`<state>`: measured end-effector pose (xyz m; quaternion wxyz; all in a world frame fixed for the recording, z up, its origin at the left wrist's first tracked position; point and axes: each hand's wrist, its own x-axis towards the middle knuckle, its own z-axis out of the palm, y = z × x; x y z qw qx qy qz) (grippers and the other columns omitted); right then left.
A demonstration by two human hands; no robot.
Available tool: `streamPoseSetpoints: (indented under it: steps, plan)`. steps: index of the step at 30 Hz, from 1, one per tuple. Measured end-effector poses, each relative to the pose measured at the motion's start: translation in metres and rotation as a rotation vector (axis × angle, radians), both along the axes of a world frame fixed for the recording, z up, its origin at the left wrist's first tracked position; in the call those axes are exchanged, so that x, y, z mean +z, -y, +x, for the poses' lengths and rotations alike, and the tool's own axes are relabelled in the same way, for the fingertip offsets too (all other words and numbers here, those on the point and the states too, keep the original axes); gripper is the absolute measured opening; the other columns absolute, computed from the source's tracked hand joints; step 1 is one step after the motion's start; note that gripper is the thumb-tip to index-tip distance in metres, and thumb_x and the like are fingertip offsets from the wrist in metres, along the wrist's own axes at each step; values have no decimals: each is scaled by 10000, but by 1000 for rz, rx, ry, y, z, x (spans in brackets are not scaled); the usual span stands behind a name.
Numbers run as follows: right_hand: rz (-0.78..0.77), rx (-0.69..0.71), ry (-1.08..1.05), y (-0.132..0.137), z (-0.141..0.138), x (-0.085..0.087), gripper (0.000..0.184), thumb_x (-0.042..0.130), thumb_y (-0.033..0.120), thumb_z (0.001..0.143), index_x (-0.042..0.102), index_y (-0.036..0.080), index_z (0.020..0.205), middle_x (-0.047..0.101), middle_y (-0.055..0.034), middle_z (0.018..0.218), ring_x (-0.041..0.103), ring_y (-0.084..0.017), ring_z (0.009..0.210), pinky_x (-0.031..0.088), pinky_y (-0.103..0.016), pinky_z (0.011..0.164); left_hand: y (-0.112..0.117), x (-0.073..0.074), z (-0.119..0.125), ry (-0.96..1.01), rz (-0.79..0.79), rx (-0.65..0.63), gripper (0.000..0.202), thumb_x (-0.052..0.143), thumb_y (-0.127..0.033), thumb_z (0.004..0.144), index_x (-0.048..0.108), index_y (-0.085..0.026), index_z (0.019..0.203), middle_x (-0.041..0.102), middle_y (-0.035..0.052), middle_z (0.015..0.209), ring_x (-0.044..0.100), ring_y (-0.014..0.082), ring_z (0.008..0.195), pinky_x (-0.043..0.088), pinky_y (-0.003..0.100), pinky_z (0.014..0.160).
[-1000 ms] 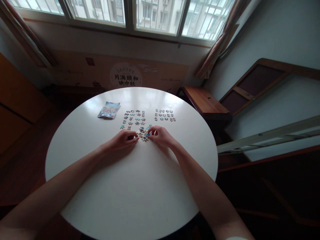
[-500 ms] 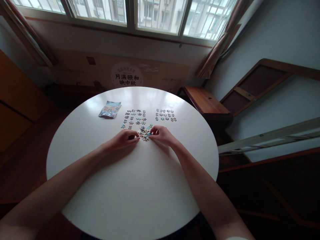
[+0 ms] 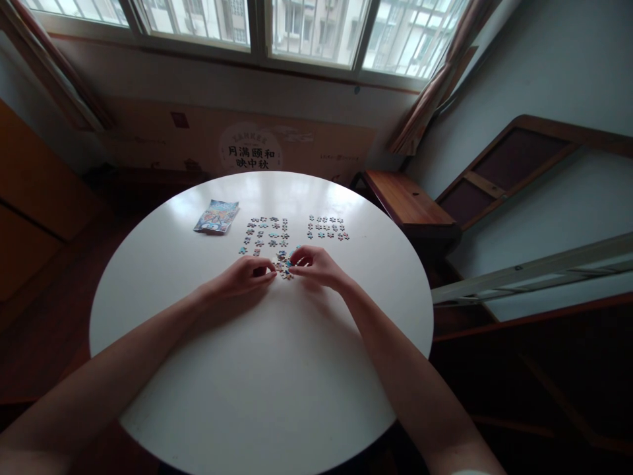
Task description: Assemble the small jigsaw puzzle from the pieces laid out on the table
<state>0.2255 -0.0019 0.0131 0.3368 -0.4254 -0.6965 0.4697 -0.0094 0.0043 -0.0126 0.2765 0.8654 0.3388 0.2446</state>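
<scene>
A small heap of jigsaw puzzle pieces (image 3: 283, 265) lies on the white round table (image 3: 267, 369), between my two hands. My left hand (image 3: 244, 274) rests at the heap's left edge, thumb and forefinger curled together in a pinch; whatever is between the tips is too small to make out. From the right, my right hand (image 3: 316, 265) reaches over the heap with thumb and fingers a little apart, touching or nearly touching blue-green pieces. Its fingers hide part of the heap. Beyond, loose pieces are spread in rows: a left group (image 3: 260, 243) and a right group (image 3: 331, 235).
A colourful printed packet (image 3: 217, 217) lies at the table's back left. A wooden bench or stool (image 3: 408, 201) stands off the back right edge. Behind the table are a printed panel (image 3: 316, 142) and windows, with a curtain (image 3: 420, 112) to the right.
My right hand has moved slightly left, farther over the heap, and covers more of its pieces. My left hand has hardly moved.
</scene>
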Motion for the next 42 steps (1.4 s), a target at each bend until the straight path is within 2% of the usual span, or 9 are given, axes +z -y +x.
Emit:
streamPoseSetpoints:
  steps: [6,13,21,30,35,42]
  plan:
    - [-106,-2,-204,4,-14,-12,344,790,349,661,643,153,903,673,-28,732,616,-121,615,503,-253,545,0,-2,0,26,9,7,249,577,-384,857,649,-155,922,398,-70,549,344,63,498,280,182,492]
    - [-141,6,-257,4,-19,-18,275,795,349,647,692,149,807,661,-11,665,614,-120,613,509,-265,598,2,1,2,18,10,23,225,550,-370,880,620,-156,881,387,-72,547,339,63,499,283,186,502]
    - [-49,36,-167,2,-19,-24,257,766,347,674,709,151,831,678,-29,733,600,-132,657,477,-262,611,3,-1,4,21,-14,35,261,506,-348,904,618,-134,805,423,-52,557,362,62,515,282,179,499]
    - [-59,34,-158,3,-18,-15,285,685,404,754,669,120,761,645,-34,655,592,-115,587,464,-238,568,4,7,7,98,-89,44,307,454,-371,921,559,-136,754,479,-31,592,436,80,550,366,186,535]
    - [-53,21,-137,2,-18,-16,294,666,417,765,652,123,768,644,-26,658,586,-111,587,458,-230,563,4,6,5,69,-95,34,314,448,-375,922,569,-130,765,475,-30,606,429,82,566,356,190,547]
    - [-37,25,-93,2,-18,-14,229,630,347,781,643,122,739,623,-16,625,563,-106,571,429,-223,555,6,4,3,35,-63,0,236,501,-340,897,577,-137,803,410,-59,567,358,62,521,285,178,504]
